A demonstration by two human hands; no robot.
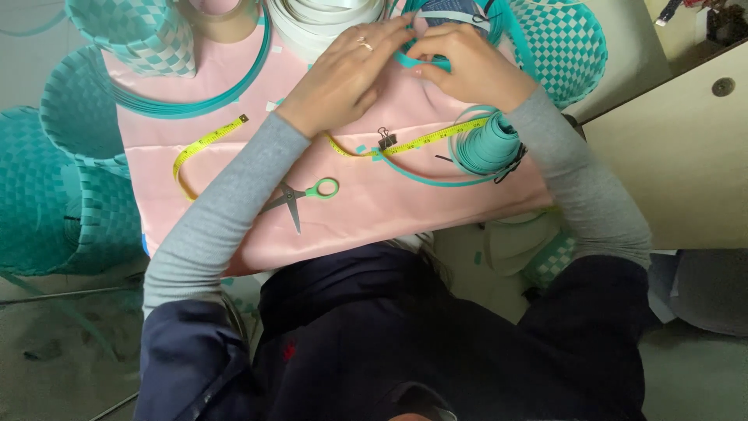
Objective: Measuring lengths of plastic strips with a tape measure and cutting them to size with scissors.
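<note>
— On the pink cloth (389, 203) over the work surface, what are the person's two hands doing?

— Both meet at the far edge of it. The left hand (343, 74), with a ring on one finger, lies curled over a teal plastic strip (421, 61), its fingertips pressing down on it. The right hand (467, 66) pinches the same strip between thumb and fingers, so both are closed on it rather than spread wide.

— Where does that strip sit?

— Just in front of a partly woven teal piece (452, 15) at the top edge of the view, with the hands touching each other over it.

— And near the right forearm?

— A coil of teal strip (487, 144) stands on the cloth just beside the grey sleeve, with one loose end curving out across the cloth. A yellow measuring tape (204, 144) runs under both forearms, and a black binder clip (386, 140) rests on it between them.

— Anything under the left arm?

— Small scissors with green handles (300, 196), lying near the sleeve, blades slightly parted.

— What surrounds the cloth?

— Woven teal-and-white baskets: one at the top left (140, 35), one at the top right (565, 47), and larger teal ones (47, 195) along the left side. A roll of white strip (323, 23) lies at the top, beside the left hand.
</note>
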